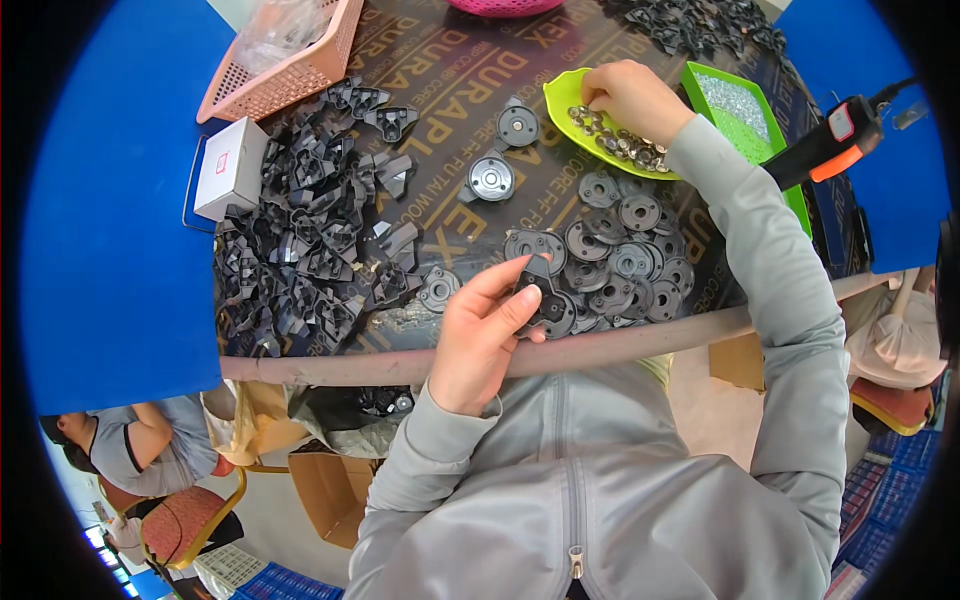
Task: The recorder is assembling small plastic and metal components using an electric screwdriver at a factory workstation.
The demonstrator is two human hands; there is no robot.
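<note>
My left hand holds a dark grey round plastic part near the table's front edge, thumb and fingers pinched on it. My right hand reaches far out into a yellow-green dish of small metal pieces, fingertips down among them; whether it grips one is hidden. Between the hands lies a cluster of round grey parts. Two more round parts lie apart in the middle of the table.
A big heap of black angular plastic parts covers the table's left side, with a white box and a pink basket beside it. A green tray and an orange-black power tool sit at right. Other people sit nearby.
</note>
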